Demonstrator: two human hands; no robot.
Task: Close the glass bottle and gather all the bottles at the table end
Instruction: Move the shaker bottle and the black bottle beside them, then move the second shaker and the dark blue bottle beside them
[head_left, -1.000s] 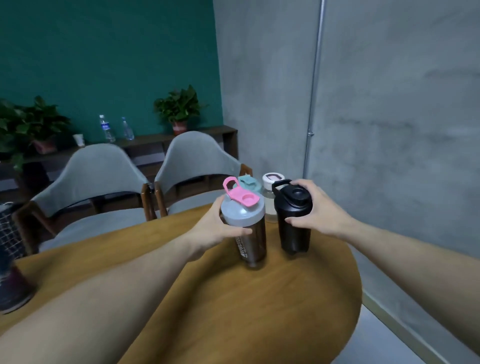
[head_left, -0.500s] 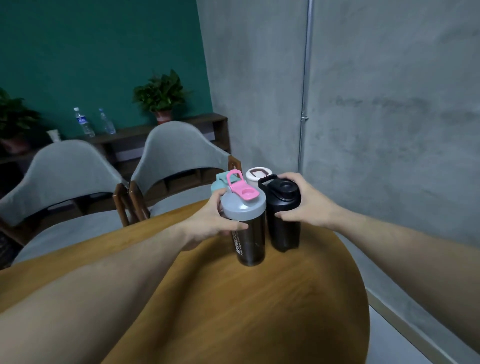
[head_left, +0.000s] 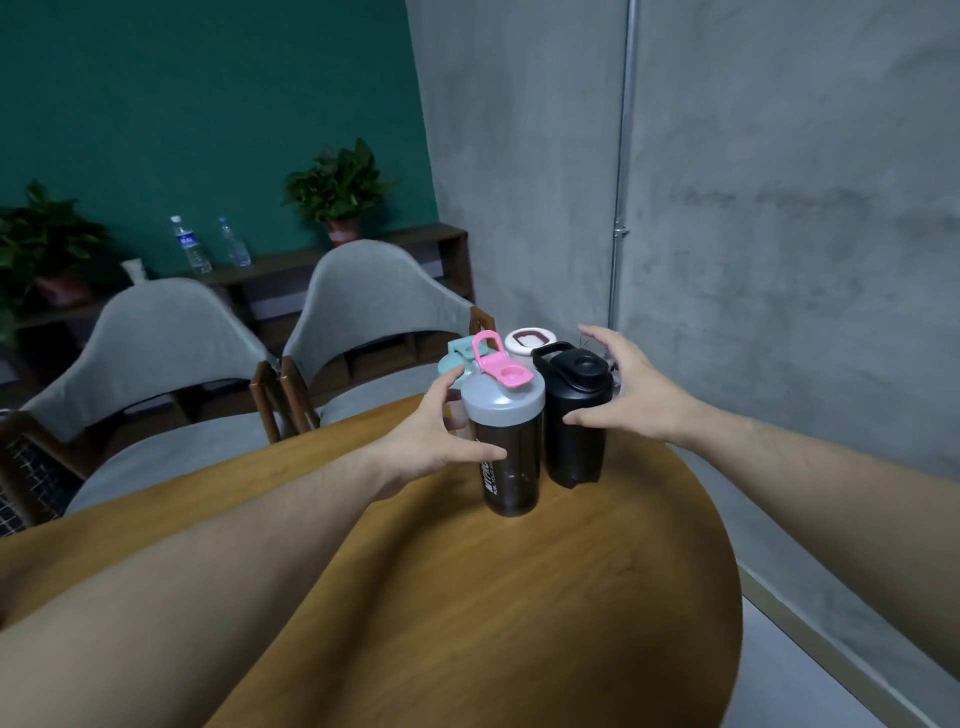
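Four cylindrical bottles (head_left: 511, 447) clustered (lids plastic); wooden table (head_left: 519, 597) glossy.

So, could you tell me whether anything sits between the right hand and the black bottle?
Nothing visible does. The right hand is open around the black bottle, fingers spread beside its lid and shoulder, with no object between them.

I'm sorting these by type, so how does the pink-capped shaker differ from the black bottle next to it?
The shaker has a grey lid with a pink flip cap and a see-through dark body with lettering; the black bottle is solid black all over with a loop handle. The shaker stands nearer the camera. Both stand upright, side by side on the table.
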